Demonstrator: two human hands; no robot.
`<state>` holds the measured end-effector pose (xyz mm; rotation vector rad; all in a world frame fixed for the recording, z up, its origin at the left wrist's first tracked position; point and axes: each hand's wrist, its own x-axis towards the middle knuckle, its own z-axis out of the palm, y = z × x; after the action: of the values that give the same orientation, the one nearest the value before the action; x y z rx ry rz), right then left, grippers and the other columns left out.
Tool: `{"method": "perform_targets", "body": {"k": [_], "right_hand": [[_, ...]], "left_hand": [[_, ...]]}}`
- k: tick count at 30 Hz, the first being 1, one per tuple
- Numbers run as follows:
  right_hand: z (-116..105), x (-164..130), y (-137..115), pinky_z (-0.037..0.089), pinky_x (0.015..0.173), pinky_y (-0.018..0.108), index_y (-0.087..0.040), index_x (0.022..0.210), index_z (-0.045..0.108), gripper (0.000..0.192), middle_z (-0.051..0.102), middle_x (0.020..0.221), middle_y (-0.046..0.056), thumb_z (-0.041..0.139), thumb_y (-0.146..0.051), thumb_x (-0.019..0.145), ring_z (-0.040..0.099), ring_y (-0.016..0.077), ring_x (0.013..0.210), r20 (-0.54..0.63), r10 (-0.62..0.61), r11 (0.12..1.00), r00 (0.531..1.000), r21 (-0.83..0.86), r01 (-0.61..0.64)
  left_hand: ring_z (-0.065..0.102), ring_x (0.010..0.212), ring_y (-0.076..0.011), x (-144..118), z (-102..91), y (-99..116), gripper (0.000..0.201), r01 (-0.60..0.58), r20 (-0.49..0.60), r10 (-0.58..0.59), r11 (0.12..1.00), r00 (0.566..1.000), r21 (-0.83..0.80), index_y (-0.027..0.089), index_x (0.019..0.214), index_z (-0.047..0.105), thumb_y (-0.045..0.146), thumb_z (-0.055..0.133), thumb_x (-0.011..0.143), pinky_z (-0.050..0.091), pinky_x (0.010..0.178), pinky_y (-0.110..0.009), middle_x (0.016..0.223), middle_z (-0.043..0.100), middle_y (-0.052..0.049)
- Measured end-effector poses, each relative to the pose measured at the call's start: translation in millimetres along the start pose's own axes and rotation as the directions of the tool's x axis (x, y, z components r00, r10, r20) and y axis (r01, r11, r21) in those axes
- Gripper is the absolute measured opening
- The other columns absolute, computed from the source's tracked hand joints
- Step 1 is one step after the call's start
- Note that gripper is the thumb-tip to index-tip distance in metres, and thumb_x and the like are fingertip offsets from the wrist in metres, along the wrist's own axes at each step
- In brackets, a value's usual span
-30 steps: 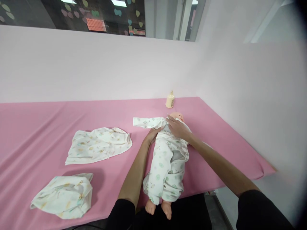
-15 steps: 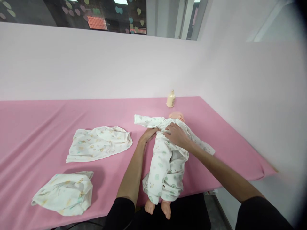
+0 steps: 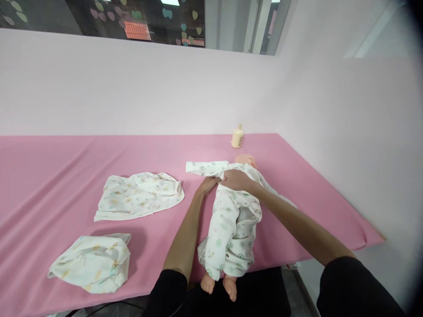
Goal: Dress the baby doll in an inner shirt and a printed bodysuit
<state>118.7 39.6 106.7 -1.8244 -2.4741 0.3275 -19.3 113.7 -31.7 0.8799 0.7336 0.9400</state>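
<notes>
A baby doll [image 3: 245, 159] lies on its back, head toward the wall, bare feet over the table's near edge. It wears a white printed top [image 3: 211, 168] with sleeves spread out and matching trousers [image 3: 222, 224]. At the doll's left-hand side in view, my left hand [image 3: 209, 185] is closed at the top's edge near the waist. My right hand [image 3: 237, 179] lies across the doll's belly, fingers curled in on the cloth close to my left fingertips. Both hands appear to pinch the top, though the exact grip is partly hidden.
A pink sheet [image 3: 158, 152] covers the table. A cream pump bottle [image 3: 237, 137] stands beyond the doll's head. To the left lie a flat printed cloth garment [image 3: 139, 196] and a bunched one [image 3: 94, 263]. White walls [image 3: 139, 88] border the back and right.
My right hand has slid left across the doll's belly, its fingers now curled and meeting my left hand at the waist. The view has shifted slightly.
</notes>
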Motion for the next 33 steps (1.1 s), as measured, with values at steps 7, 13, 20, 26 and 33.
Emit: {"method": "perform_targets", "body": {"k": [7,13,20,26,33], "right_hand": [[-11,-9,4,0.033,0.06,0.03,-0.016,0.068,0.059,0.033,0.064,0.071,0.01,0.052,-0.043,0.087,0.058,0.0202,0.066,0.04,0.051,0.997,0.998,-0.059,-0.049],[-3,6,25,0.033,0.059,0.028,-0.019,0.068,0.056,0.024,0.065,0.074,0.005,0.049,-0.029,0.089,0.056,0.0168,0.067,-0.005,-0.018,0.999,1.0,-0.049,0.018],[16,23,42,0.035,0.078,0.032,-0.017,0.086,0.057,0.025,0.065,0.096,0.011,0.036,-0.024,0.097,0.057,0.0232,0.091,-0.277,0.062,0.992,0.959,-0.084,-0.089],[26,-8,60,0.035,0.09,0.035,-0.02,0.081,0.057,0.021,0.065,0.09,0.005,0.045,-0.031,0.094,0.055,0.0211,0.092,-0.384,-0.006,0.999,0.923,0.044,0.025],[64,-87,110,0.04,0.088,0.037,-0.021,0.086,0.062,0.027,0.063,0.09,0.006,0.047,-0.042,0.094,0.056,0.0228,0.09,-0.413,0.167,0.968,0.895,0.24,-0.07]], "left_hand": [[0.067,0.092,-0.0229,1,16.1,-4,0.032,-0.053,0.02,0.057,0.986,0.998,-0.157,0.01,0.09,0.066,0.001,0.063,0.06,0.05,0.093,-0.037,0.086,0.072,-0.01],[0.068,0.094,-0.0234,7,19.9,-9,0.034,-0.079,-0.024,0.075,0.97,0.997,-0.231,0.009,0.09,0.065,0.001,0.058,0.058,0.052,0.091,-0.036,0.089,0.072,-0.01],[0.068,0.095,-0.0238,12,21.6,-18,0.03,-0.115,-0.087,0.095,0.957,0.992,-0.265,0.01,0.091,0.064,0.008,0.063,0.061,0.052,0.091,-0.036,0.09,0.072,-0.01],[0.067,0.087,-0.0196,11,20.1,-15,0.028,-0.124,-0.11,0.098,0.959,0.989,-0.256,0.011,0.086,0.062,0.004,0.06,0.059,0.051,0.087,-0.032,0.083,0.07,-0.006],[0.059,0.066,-0.013,11,13.7,-16,0.018,-0.024,0.006,0.026,0.971,1.0,-0.237,0.011,0.075,0.061,0.006,0.06,0.058,0.049,0.069,-0.024,0.067,0.063,-0.001]]}}
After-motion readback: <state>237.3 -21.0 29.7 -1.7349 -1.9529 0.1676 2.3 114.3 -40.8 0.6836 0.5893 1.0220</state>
